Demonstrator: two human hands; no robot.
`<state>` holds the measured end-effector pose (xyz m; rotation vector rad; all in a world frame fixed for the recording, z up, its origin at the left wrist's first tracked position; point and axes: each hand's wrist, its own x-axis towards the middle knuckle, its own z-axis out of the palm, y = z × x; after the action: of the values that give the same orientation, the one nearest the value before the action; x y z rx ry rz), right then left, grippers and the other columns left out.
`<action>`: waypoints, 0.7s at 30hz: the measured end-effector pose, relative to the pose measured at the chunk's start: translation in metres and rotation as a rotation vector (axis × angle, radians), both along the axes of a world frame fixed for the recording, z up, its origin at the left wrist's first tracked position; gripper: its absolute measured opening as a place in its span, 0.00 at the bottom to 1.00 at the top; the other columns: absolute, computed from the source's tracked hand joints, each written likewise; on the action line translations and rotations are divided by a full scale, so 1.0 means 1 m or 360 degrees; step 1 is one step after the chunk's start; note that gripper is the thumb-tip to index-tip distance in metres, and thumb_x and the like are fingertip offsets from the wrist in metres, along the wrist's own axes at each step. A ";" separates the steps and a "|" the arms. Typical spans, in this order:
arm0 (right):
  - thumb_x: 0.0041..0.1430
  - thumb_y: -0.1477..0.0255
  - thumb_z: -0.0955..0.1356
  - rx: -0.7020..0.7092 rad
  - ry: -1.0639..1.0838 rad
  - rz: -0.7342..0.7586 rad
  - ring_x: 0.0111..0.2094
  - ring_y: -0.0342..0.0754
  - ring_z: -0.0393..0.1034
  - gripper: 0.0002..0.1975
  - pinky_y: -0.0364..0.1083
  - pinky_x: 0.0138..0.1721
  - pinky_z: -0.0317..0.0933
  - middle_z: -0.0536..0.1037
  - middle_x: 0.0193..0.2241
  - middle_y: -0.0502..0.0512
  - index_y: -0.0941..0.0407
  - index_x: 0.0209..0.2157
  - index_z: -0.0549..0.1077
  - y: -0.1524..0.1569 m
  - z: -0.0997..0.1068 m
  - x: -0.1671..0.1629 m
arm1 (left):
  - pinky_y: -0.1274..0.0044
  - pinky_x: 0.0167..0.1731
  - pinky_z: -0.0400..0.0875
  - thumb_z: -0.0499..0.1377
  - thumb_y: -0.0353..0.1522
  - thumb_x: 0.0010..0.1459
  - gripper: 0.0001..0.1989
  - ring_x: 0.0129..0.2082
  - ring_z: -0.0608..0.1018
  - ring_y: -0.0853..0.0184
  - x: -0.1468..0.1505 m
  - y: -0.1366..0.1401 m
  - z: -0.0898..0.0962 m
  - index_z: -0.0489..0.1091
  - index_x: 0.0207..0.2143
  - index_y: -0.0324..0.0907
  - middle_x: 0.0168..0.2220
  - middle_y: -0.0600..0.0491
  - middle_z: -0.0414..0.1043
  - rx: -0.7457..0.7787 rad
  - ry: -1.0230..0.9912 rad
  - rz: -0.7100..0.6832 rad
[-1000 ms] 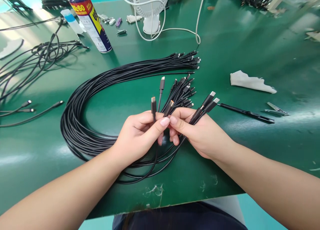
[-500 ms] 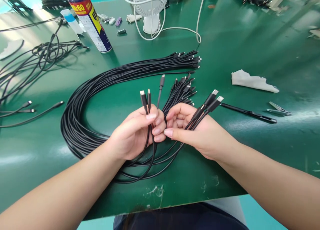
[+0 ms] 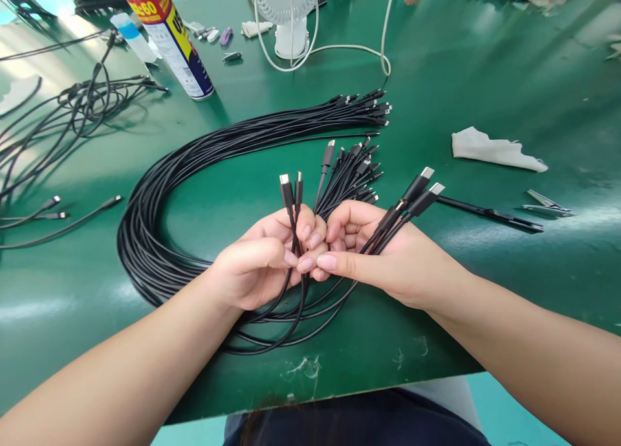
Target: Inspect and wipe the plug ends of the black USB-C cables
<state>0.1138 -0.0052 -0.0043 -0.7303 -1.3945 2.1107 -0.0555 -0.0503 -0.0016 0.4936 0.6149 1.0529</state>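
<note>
Black USB cables [image 3: 298,216] stand up out of my left hand [image 3: 264,255], which is closed around them below their plugs. Another cable end [image 3: 327,155] rises just behind its fingertips. My right hand [image 3: 383,252] is closed, with several black cables [image 3: 392,216] lying across its palm between thumb and index finger, their metal plugs pointing up and right. The fingertips of both hands meet in the middle; what they pinch there is hidden. Behind and left of them, a large bundle of black cables [image 3: 145,206] curves in a U on the green table, both groups of plugs to the right.
A spray can [image 3: 169,41] and a white fan [image 3: 291,19] stand at the back. Loose cables [image 3: 92,103] lie at left. To the right are a torn white scrap [image 3: 497,149], black tweezers [image 3: 490,214] and small metal snips [image 3: 548,204]. The table edge [image 3: 320,407] is close to me.
My left fingers have shifted right to meet the right fingertips, and the left thumb has moved down. The cable end behind the left hand has moved right. The right hand has barely moved.
</note>
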 end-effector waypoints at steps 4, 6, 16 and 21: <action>0.52 0.77 0.74 -0.0003 0.0014 0.0014 0.31 0.45 0.79 0.12 0.44 0.34 0.72 0.78 0.26 0.46 0.55 0.29 0.66 0.000 -0.001 0.001 | 0.80 0.26 0.74 0.61 0.21 0.39 0.08 0.23 0.71 0.75 -0.002 -0.001 -0.002 0.71 0.25 0.39 0.27 0.56 0.66 0.0034 -0.0007 -0.0001; 0.52 0.76 0.74 0.0014 -0.0009 0.0013 0.31 0.44 0.78 0.12 0.43 0.33 0.71 0.77 0.26 0.47 0.56 0.29 0.66 0.001 -0.001 0.002 | 0.80 0.27 0.74 0.62 0.21 0.39 0.08 0.23 0.71 0.75 -0.002 -0.001 -0.002 0.71 0.25 0.39 0.27 0.56 0.66 0.0052 -0.0023 -0.0007; 0.52 0.71 0.73 0.0180 -0.0246 -0.0023 0.28 0.39 0.65 0.10 0.41 0.30 0.61 0.70 0.27 0.46 0.57 0.32 0.69 0.005 -0.005 0.001 | 0.85 0.15 0.59 0.65 0.25 0.46 0.05 0.17 0.62 0.81 -0.003 -0.001 -0.002 0.72 0.27 0.38 0.28 0.57 0.67 -0.0011 -0.0002 0.0021; 0.52 0.66 0.73 0.0214 -0.0485 0.0015 0.24 0.38 0.58 0.13 0.41 0.24 0.54 0.65 0.23 0.44 0.56 0.29 0.66 0.007 -0.001 0.003 | 0.86 0.14 0.47 0.67 0.28 0.50 0.04 0.14 0.53 0.84 0.000 -0.001 -0.003 0.75 0.29 0.40 0.26 0.58 0.64 0.0044 0.0135 0.0081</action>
<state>0.1165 0.0014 -0.0051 -1.0234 -1.6826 1.9484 -0.0557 -0.0510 -0.0042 0.5515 0.6917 1.0940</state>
